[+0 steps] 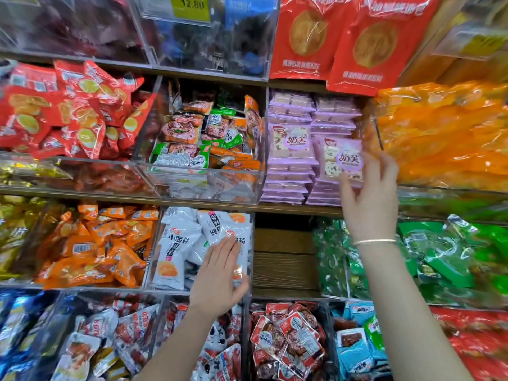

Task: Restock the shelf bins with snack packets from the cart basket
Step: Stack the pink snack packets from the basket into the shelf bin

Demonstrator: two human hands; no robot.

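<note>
Shop shelving [283,209] in wooden tiers, crammed with clear bins of bright snack packets. At the right edge of the purple compartment [375,125], right hand [369,196] raised, thumb and fingers pinching the lower end of a purple packet [342,158], upright and face-out against the front of the purple stacks [291,171]; by the look of it, being seated as a tidy front row for a readable label. One tier down, left hand [220,273] flat, fingers straight, pressing on the white packets [176,243] near the front right corner of their bin [170,290], likely to settle the pile below the rim. Between the two, a bare wooden gap [283,265] on the lower tier. No cart basket in view.
</note>
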